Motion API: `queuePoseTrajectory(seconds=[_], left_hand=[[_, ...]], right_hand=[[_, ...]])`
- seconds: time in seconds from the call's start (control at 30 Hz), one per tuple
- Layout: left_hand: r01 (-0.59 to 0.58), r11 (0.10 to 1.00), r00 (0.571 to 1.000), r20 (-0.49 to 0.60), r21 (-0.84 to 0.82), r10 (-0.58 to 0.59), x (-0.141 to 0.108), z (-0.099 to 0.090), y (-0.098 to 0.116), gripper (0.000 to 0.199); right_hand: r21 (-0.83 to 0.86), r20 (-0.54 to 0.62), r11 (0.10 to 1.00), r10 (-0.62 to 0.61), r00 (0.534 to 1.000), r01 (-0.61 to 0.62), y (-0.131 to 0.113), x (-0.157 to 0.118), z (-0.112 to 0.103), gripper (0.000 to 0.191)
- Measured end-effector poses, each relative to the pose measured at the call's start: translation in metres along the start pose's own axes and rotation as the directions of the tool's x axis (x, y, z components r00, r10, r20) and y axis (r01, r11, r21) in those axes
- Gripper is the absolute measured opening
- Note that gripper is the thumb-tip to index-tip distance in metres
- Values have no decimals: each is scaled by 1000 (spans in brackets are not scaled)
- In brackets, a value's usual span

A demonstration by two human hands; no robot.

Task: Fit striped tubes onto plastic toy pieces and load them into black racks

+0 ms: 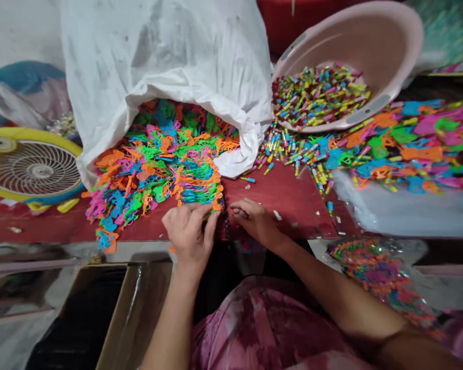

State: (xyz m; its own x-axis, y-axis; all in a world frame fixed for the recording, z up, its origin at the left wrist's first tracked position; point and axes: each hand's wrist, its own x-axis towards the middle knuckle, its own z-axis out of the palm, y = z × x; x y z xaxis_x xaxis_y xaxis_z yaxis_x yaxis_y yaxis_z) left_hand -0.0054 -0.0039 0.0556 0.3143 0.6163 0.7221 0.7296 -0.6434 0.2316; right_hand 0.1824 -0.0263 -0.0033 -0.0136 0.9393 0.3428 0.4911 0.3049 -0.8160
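A white sack (170, 41) lies open on the red table (278, 200), with a heap of colourful plastic pieces (150, 164) spilling from its mouth. At the heap's right edge, pieces stand in a neat stacked row (198, 185). My left hand (191, 226) is at the near end of this row, thumb and fingers pinched on an orange piece. Just right of it, past a dark patterned strip (227, 221), my right hand (254, 221) is closed with its fingers curled; a small dark thing shows at the fingertips, too small to name.
A tilted pink basin (389, 46) holds many small coloured tubes, some scattered on the table. More flat colourful pieces (420, 149) lie on a clear plastic bag (389, 210) at the right. A yellow-rimmed fan (42, 169) stands left. Below are a cardboard box (139, 308) and a filled bag (381, 272).
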Motion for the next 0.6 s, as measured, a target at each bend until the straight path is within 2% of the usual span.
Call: queuePoseTrajectory(seconds=[0.17,0.3,0.6], left_hand=[[-7,1000,999,-35,-27,6,-3,4,3,15],[10,999,1000,-14,-40,-10,-6,5,7,14],[184,971,980,-40,-153,-193,-10,9,13,12]], right_hand=[[69,-46,997,26,999,-23,0,1,0,19],[59,-37,998,21,999,-18,1,3,1,20],[63,-70,997,46,996,-42,3,6,4,23]])
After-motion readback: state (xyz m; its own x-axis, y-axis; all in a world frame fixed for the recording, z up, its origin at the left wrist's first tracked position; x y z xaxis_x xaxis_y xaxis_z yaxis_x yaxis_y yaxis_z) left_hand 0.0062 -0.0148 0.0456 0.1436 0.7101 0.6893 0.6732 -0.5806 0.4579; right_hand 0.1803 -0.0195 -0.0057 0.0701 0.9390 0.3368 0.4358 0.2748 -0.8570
